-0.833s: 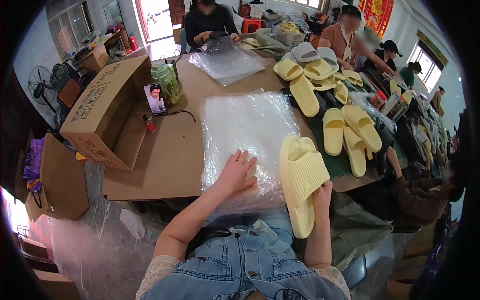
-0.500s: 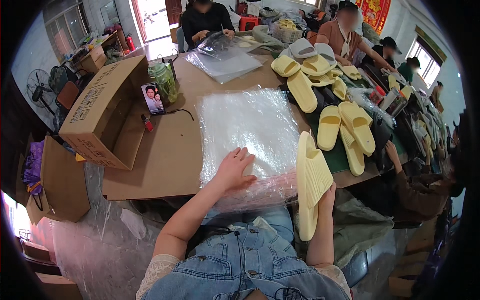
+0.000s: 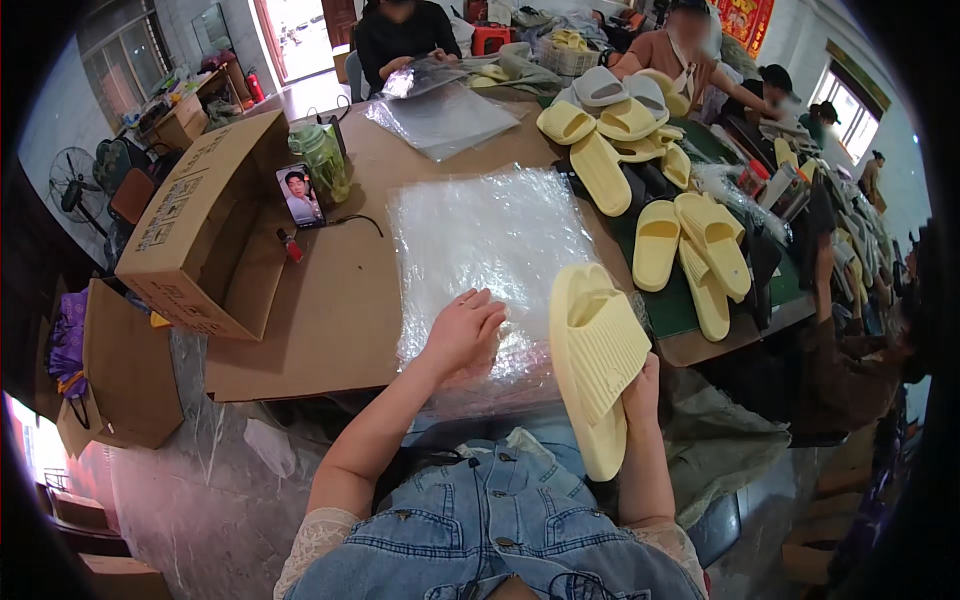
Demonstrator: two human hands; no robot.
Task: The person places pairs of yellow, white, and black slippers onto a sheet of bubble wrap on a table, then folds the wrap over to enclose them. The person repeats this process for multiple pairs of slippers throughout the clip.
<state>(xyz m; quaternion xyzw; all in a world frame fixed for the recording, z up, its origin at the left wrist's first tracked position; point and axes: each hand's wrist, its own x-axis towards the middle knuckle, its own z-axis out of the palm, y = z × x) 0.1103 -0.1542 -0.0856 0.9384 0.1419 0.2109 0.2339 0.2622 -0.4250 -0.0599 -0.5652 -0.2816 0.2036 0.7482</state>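
A stack of clear plastic bags (image 3: 490, 225) lies flat on the table in front of me, its near edge pinkish and crinkled. On the near part of the stack rests my left hand (image 3: 467, 328), its fingers bent and drawn together on the top bag's film. My right hand (image 3: 643, 392) grips a pale yellow slide sandal (image 3: 598, 370) by its side, holding it up at a tilt, toe end away from me, over the stack's near right corner. The sandal has a ribbed strap. Whether a second one is nested against it, I cannot tell.
More yellow slides (image 3: 690, 255) lie at the right, with grey ones (image 3: 600, 88) behind. An open cardboard box (image 3: 205, 230), a phone (image 3: 300, 196) and a green jar (image 3: 320, 160) stand at the left. Other plastic sheets (image 3: 440, 120) lie farther back. Several people work around the table.
My left hand's spread fingers have curled together on the bags. The sandal in my right hand has moved left and turned, showing more of its strap.
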